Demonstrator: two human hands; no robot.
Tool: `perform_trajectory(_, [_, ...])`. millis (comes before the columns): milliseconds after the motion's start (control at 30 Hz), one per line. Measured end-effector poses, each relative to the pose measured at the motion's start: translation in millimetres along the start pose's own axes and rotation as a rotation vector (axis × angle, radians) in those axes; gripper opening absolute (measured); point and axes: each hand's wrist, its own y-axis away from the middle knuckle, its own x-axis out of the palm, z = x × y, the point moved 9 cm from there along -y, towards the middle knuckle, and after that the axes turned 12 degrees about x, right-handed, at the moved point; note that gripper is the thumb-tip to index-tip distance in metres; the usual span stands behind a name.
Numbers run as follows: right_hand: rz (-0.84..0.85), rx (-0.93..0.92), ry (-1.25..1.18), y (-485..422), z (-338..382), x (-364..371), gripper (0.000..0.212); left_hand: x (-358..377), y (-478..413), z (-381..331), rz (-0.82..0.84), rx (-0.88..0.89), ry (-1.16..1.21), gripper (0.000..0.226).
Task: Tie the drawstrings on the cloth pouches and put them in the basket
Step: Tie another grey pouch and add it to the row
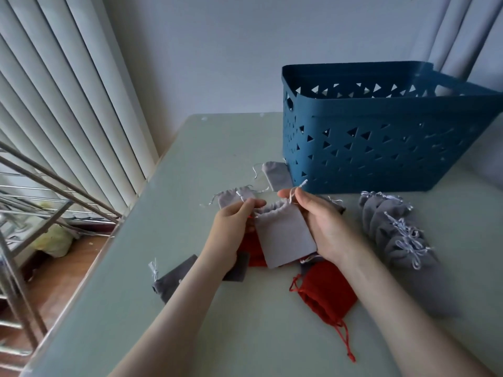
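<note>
Cinching step: your left hand (236, 221) and right hand (321, 221) each pinch drawstring end of light grey pouch (284, 235), held above table (163, 308), mouth gathered. Next, you cross cords, knot (not yet tied), then drop into blue basket (381, 148) just beyond.

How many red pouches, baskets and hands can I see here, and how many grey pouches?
Red pouches: 2, near red pouch, far red pouch.
Blue basket: 1.
Hands: 2, left hand and right hand, both gripping one pale grey pouch.
Grey pouches: too overlapped and heaped to count.
Total counted: 5, greys aside.
</note>
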Motion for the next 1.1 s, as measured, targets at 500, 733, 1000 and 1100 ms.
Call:
perform_trajectory(500, [-0.138,-0.033,-0.480,-13.5,0.8,-39.2,0.031,-3.0,-5.3,-1.4,-0.052,-0.122,0.475,0.034])
perform_trajectory(733, [-0.098,-0.134,-0.087,1.4,15.6,-21.8,0.013,21.2,5.3,6.5,0.227,-0.204,0.332,0.027])
perform_trajectory(1000, [-0.086,-0.199,0.304,6.9,16.1,7.8,0.009,23.7,8.3,-0.1,0.187,-0.001,-0.034,0.035])
perform_trajectory(1100, [-0.099,-0.214,0.445,7.8,12.5,16.7,0.004,29.9,14.3,-9.6,0.232,0.050,-0.080,0.036])
